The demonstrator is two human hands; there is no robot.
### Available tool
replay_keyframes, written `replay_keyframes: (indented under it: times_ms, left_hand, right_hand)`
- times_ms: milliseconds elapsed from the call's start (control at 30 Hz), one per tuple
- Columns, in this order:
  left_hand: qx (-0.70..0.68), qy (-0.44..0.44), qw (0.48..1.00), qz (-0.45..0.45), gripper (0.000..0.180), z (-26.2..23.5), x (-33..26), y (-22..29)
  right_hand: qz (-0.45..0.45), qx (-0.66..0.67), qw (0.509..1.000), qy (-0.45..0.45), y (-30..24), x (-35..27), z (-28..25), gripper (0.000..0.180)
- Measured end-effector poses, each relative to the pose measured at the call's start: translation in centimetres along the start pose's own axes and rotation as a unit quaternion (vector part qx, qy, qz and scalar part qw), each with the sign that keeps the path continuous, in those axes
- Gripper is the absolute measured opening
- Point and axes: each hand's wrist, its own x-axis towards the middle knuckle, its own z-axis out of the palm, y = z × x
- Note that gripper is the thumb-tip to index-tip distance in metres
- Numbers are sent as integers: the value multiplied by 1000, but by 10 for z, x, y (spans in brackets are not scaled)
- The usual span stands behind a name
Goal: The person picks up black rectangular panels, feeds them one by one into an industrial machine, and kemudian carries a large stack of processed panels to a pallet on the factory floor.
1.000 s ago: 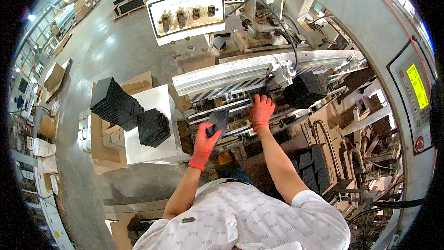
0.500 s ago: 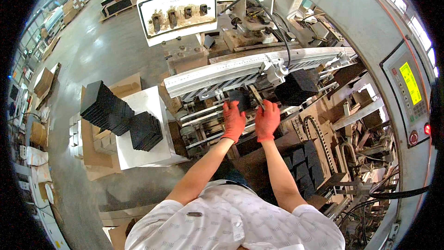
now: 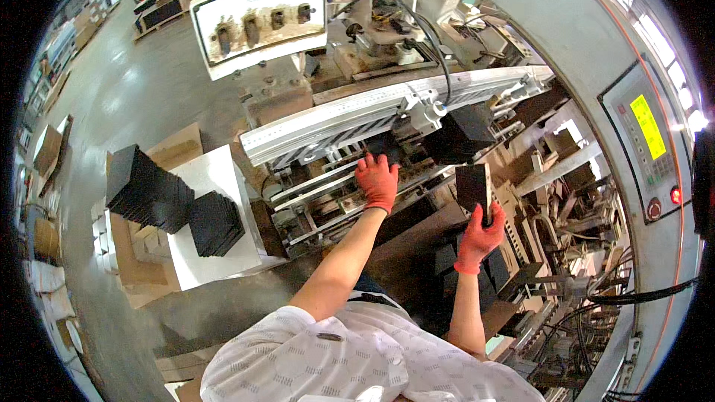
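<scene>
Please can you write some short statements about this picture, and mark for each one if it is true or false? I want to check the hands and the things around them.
1. The right hand holds a dark rectangular panel. True.
2. Both gloves are blue. False: they are red.
3. The left hand has its fingers at the machine, by a dark piece. True, but whether it grips is unclear.
4. The white box stands on the person's right. False: it stands on the left.
5. The display is lit yellow-green. True.
</scene>
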Motion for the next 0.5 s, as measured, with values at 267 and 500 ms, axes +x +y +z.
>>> replay_keyframes:
  times_ms: [267, 500]
  left_hand:
    - [-43, 47, 998, 8, 35, 16, -5, -7]
    - [-16, -19, 1000, -11, 37, 6, -2, -6]
  right_hand:
    - [174, 302, 930, -115, -77, 36, -6, 35]
    - [150, 266, 933, -188, -135, 34, -9, 50]
